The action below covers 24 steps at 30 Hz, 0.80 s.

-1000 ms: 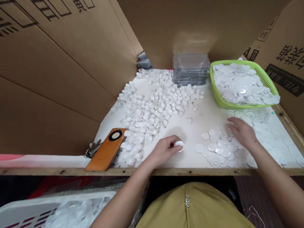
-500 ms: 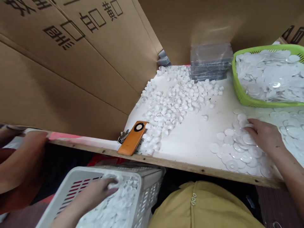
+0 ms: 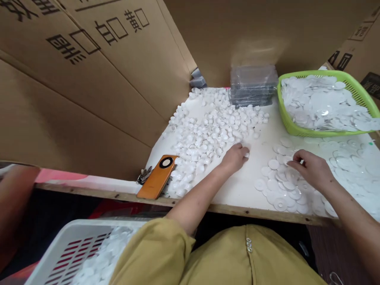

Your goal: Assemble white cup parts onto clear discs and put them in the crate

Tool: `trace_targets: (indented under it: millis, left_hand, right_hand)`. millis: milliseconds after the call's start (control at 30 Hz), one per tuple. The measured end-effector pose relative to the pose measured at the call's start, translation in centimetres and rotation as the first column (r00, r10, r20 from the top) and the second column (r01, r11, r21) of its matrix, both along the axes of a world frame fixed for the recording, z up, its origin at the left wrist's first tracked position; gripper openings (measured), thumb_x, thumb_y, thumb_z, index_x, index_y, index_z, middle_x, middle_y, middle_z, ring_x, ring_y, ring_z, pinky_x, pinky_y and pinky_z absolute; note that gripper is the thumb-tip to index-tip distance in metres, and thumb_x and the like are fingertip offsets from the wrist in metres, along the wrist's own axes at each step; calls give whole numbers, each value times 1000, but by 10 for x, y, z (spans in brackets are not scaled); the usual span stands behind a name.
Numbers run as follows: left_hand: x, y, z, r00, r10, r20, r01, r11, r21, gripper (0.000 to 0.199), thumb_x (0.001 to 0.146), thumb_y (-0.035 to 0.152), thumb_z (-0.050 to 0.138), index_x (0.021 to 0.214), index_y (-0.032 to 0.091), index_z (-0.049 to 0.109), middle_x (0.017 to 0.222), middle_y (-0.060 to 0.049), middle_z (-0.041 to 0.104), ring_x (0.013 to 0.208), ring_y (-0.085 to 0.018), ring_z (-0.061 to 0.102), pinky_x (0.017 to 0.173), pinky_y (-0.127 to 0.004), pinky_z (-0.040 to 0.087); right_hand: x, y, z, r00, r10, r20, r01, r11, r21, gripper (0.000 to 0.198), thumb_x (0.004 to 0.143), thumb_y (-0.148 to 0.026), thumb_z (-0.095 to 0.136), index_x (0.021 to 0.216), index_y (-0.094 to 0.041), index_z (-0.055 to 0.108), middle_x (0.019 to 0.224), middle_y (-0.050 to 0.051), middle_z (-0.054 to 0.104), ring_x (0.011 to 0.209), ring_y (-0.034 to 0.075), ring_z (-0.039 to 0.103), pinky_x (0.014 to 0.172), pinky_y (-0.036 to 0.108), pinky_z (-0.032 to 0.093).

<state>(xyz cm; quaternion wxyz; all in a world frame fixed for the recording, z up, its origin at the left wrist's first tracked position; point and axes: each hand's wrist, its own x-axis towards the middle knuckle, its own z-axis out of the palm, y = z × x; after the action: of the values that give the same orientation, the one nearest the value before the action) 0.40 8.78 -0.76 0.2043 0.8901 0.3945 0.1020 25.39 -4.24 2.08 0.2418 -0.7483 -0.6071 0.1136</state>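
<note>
My left hand (image 3: 234, 159) is over the table at the right edge of a spread of small white cup-shaped pieces (image 3: 204, 136). Its fingers are curled, and a bit of a small white piece shows at the fingertips. On the right, my right hand (image 3: 313, 170) pinches the edge of a thin white disc between thumb and forefinger. Beneath and beside it lies a loose pile of flat white discs (image 3: 280, 204), some with a ring at the centre. More discs (image 3: 353, 158) lie farther right.
A green basket (image 3: 285, 118) full of discs stands at the back right, beside stacked plastic-wrapped grey packs (image 3: 252, 85). An orange phone (image 3: 156, 178) and keys (image 3: 144, 175) lie near the front edge. Cardboard (image 3: 89, 99) walls the left. A white crate (image 3: 68, 233) holds white pieces below. Another person's arm is far left.
My left hand has moved from the white crate up to the table, beside the cup-shaped pieces. My right hand stays at the disc pile, now pinching a disc. The view has shifted slightly.
</note>
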Motion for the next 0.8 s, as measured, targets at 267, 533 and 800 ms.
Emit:
trace_targets:
  millis: [267, 533, 800]
  left_hand:
    - [-58, -57, -5, 993, 16, 113, 3, 986, -169, 24, 71, 26, 72, 94, 21, 69, 79, 0, 62, 78, -16, 58, 72, -24, 44]
    - [-59, -49, -10, 989, -56, 138, 77, 986, -150, 20, 76, 35, 68, 88, 19, 65, 83, -1, 66, 81, -18, 57, 73, -27, 42]
    - [-60, -49, -3, 992, -72, 100, 87, 983, -160, 21, 82, 39, 60, 85, 19, 65, 82, -4, 67, 82, -20, 59, 72, -29, 43]
  right_hand:
    - [-81, 23, -6, 750, 170, -639, -261, 964, -50, 29, 76, -48, 66, 79, -20, 64, 82, 5, 66, 69, 17, 60, 64, 30, 50]
    - [-126, 38, -27, 733, 120, -670, -323, 927, -188, 28, 66, -40, 73, 83, -20, 64, 80, 3, 66, 70, 17, 59, 64, 30, 47]
    - [-127, 53, -16, 854, 183, -486, -414, 807, -422, 25, 72, -44, 67, 73, -21, 57, 60, -3, 57, 54, 12, 50, 50, 24, 37]
